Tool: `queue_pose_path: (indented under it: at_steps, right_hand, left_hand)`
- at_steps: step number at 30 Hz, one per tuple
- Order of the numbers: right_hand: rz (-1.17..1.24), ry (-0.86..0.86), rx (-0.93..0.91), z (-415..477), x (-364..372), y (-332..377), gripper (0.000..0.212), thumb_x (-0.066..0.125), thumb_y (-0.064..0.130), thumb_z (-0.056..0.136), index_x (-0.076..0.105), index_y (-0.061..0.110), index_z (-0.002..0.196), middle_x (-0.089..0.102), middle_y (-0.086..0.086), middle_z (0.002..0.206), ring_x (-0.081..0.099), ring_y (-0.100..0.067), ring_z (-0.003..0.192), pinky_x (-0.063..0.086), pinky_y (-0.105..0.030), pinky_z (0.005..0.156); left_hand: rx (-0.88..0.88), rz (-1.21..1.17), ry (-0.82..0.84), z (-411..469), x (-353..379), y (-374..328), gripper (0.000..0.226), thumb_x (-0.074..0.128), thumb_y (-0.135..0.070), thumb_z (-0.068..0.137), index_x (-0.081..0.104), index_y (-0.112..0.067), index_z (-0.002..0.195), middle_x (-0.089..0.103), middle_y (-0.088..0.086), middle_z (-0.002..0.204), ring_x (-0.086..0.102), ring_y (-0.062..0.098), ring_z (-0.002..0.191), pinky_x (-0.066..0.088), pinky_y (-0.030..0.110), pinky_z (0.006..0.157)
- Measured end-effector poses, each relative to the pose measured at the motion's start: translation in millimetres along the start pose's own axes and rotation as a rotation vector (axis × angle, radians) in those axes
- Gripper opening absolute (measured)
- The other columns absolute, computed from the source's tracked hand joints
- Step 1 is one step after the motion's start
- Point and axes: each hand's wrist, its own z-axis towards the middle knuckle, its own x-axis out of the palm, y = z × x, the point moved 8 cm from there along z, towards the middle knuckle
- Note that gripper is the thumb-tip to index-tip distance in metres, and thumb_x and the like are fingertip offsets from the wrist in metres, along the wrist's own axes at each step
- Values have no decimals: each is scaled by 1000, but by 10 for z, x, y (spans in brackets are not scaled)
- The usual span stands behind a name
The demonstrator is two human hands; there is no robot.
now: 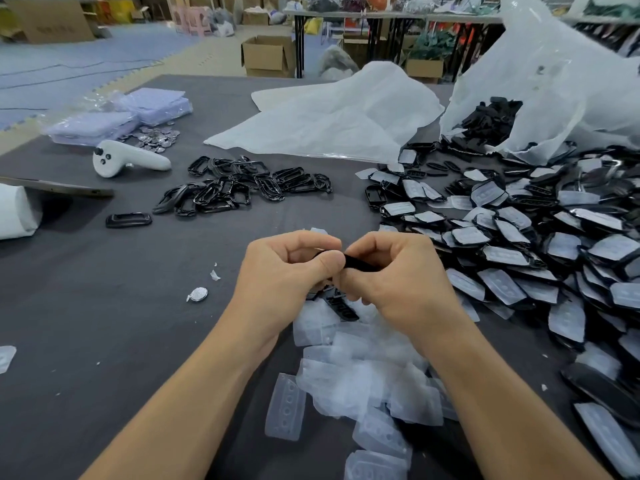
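Peeling step: you seem to be partway through stripping the film from one black part (360, 263), judging by the sorted heaps around you.
Part: held between both hands just above the table (104, 306), over the film heap; only a dark glossy edge shows between your fingers.
Left hand (287, 268): fingers curled, thumb pressed on the part's left end.
Right hand (391, 271): fingers curled round the right end in a pinch; whether a film corner is already lifted cannot be told.
Next move: likely calls for a nail under the film edge, a steady pull, then dropping the film below and the part with the bare frames.
Film heap (363, 368): thin, milky, limp sheets, moulded with small round dimples.
Covered pile (519, 244): flat black tapered pieces, each faced with frosted film, overlapping loosely on your right.
Bare frames (242, 185): shiny black, rounded oblong rings with open centres, well apart at the far left.
Bag (554, 81): crinkled translucent plastic, spilling more black pieces.
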Motion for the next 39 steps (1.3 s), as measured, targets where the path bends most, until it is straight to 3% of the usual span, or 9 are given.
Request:
queue_pose_path:
  at_steps: [3,7,12,17,21,26,29,32,39]
  right_hand:
    - [182,-68,31,21,-38,-7,27,83,-7,76,76,14,92,72,-9,63,61,-20,52,52,-25,51]
    - [327,-192,62,21,-122,-34,24,80,-10,78,75,11,88,72,-8,63,65,-17,50,53,-23,49]
    - [377,-151,75,28,-96,-38,21,79,-11,78,77,10,84,73,-10,67,65,-17,52,52,-22,50]
    - [324,-85,29,15,-80,37,25,82,-11,75,78,13,79,73,-9,65,63,-14,51,49,-20,50]
    - [334,-104,68,15,-98,-3,21,84,-1,77,78,15,89,75,-9,68,62,-17,54,52,-23,53]
    - [192,-134,56,18,-104,-2,11,87,12,79,79,15,72,74,-11,66,66,-22,51,49,-24,47]
    - [168,-154,7,2,-148,34,13,87,9,78,79,16,71,74,-9,63,64,-18,48,48,-24,46]
    - [109,-163,-15,-3,-144,42,15,88,9,77,79,19,70,73,-5,63,61,-13,49,47,-25,49]
    - [377,-57,138,35,-58,-35,16,77,9,86,80,17,72,75,-9,75,66,-19,67,56,-28,61]
  left_hand:
    - [-54,-50,-49,28,-69,36,19,79,-5,87,83,-23,87,75,10,72,66,14,57,54,21,57]
    - [-104,-104,4,12,11,54,17,80,-6,83,83,-22,87,71,7,69,65,13,58,53,20,55]
    - [-196,-172,65,2,60,119,18,77,-9,79,85,-23,85,78,6,83,74,16,74,59,24,66]
    - [-227,-370,200,-46,172,100,19,79,-16,77,83,-13,95,79,15,96,78,23,85,61,28,71]
    - [-199,-327,144,-6,106,116,33,85,-15,66,82,-12,99,77,22,102,76,31,87,65,38,79]
    - [-205,-328,124,15,85,156,34,79,-11,71,82,-17,104,76,17,98,75,26,83,62,32,76]
    - [-218,-210,259,-12,158,147,40,77,-8,73,80,-22,111,76,14,95,73,26,89,61,34,82]
    - [-213,-91,370,-52,219,134,47,75,-3,73,78,-24,116,75,9,88,69,19,77,55,24,69]
    - [-127,-135,174,-41,150,89,35,78,10,81,81,-14,105,79,21,94,78,25,78,57,21,65]
